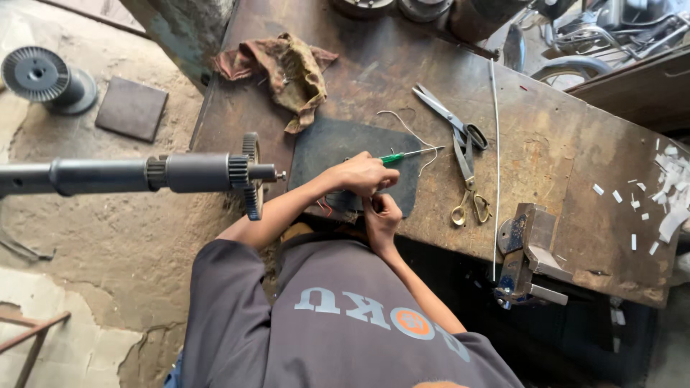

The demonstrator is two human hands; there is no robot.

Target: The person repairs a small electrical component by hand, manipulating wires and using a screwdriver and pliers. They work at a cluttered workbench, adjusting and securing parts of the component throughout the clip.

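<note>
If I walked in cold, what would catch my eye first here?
Probably the two hands at the near edge of the rusty workbench: the left hand grips a green-handled screwdriver over a dark mat, the right hand close beneath it. Then the long geared shaft jutting in from the left, and two pairs of scissors lying right of the mat.

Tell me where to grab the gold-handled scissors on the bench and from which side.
Take the gold-handled scissors by the two finger loops, probably from the near bench edge. They lie flat and closed, loops toward that edge and blades pointing away, crossing under the dark-handled scissors. Coming from the loop end keeps the grip off the blades and clear of the vice to the right.
</note>
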